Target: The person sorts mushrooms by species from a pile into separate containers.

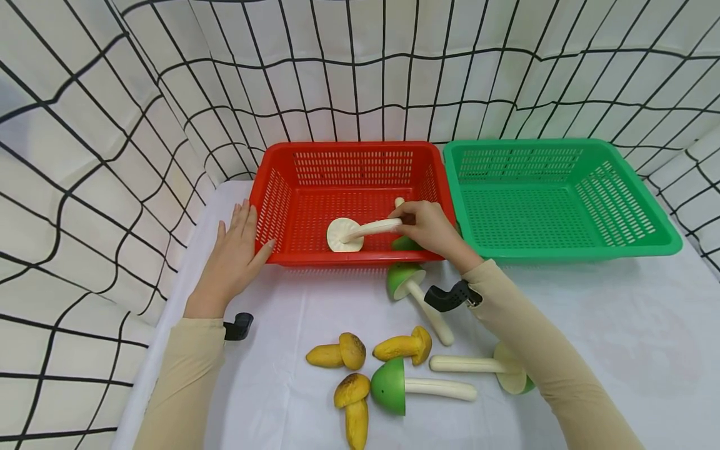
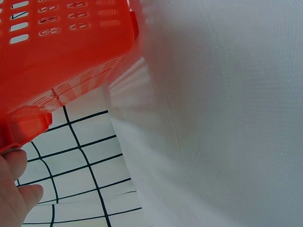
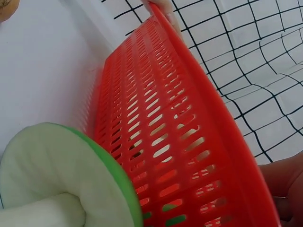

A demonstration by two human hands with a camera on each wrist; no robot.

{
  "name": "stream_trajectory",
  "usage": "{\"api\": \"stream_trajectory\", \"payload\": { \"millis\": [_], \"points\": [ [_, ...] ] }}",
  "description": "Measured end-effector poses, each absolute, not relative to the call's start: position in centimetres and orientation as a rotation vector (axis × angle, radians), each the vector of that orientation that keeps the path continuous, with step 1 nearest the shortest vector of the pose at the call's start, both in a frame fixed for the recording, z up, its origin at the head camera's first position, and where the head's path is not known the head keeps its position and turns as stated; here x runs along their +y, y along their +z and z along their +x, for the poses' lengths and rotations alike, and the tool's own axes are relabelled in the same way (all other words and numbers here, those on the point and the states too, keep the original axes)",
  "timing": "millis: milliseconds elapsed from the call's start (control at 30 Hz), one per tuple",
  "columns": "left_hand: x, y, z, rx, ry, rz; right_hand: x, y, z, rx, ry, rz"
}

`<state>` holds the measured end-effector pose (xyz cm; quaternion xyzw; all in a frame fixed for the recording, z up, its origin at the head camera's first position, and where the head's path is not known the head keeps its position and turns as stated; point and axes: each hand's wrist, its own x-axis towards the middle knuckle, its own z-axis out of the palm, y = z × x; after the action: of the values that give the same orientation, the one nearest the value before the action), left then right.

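Note:
My right hand (image 1: pixel 426 228) reaches over the front rim of the red basket (image 1: pixel 351 257) and pinches the stem end of a toy mushroom (image 1: pixel 345 235), whose pale gilled underside faces up. Under that hand, a green-capped mushroom (image 1: pixel 406 244) lies in the basket, partly hidden. Along the basket's left rim rests my left hand (image 1: pixel 239 253), fingers extended and thumb at the front corner. In the left wrist view, its fingertips (image 2: pixel 17 161) touch the red plastic. Just outside the front wall lies another green-capped mushroom (image 1: pixel 406 282), large in the right wrist view.
A green basket (image 1: pixel 562 253) stands against the red one on the right. Nearer on the white cloth lie several yellow mushrooms (image 1: pixel 352 390) and two more green-capped ones (image 1: pixel 388 386), one partly behind the right sleeve (image 1: pixel 540 344). Black-gridded white curtain (image 1: pixel 365 81) encloses the back and left.

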<state>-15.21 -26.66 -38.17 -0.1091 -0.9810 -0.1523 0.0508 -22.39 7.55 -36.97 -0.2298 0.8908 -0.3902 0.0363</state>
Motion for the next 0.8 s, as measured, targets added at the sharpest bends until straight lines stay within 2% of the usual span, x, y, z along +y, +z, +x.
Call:
{"api": "stream_trajectory", "payload": {
  "millis": [300,800],
  "points": [
    [-26.63,-38.10,-15.18,-2.986,-0.459,-0.331,7.51,-36.86,-22.58,2.763,-1.042,-0.677],
    [-26.67,-38.13,-15.16,-2.984,-0.468,-0.329,7.42,-36.72,-22.17,2.830,-1.035,-0.650]
  ]
}}
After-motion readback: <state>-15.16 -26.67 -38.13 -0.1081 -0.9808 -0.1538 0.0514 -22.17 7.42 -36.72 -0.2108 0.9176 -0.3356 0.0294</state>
